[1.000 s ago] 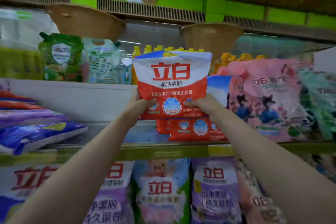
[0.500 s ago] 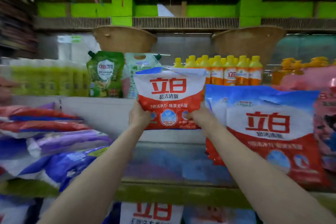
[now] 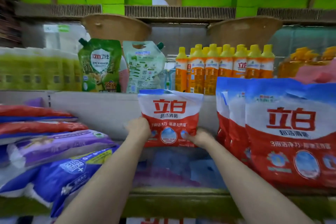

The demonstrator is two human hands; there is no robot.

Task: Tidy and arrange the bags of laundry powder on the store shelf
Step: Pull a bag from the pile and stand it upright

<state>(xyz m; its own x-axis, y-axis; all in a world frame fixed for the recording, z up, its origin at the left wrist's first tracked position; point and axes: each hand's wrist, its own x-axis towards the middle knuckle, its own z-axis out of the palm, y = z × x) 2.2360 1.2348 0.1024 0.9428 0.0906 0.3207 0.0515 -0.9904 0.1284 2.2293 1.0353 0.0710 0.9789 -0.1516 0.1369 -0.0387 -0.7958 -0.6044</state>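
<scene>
Head view: a small red-and-white plastic laundry powder bag (image 3: 171,118) is gripped upright by left hand (image 3: 139,127) and right hand (image 3: 201,137). Purple and blue bags (image 3: 60,152) are left slumped, judged untidied.

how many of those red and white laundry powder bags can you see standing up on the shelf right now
3: a small bag held upright mid-shelf by the left hand and right hand, a large bag at the right, and another behind it. More may be hidden.
</scene>
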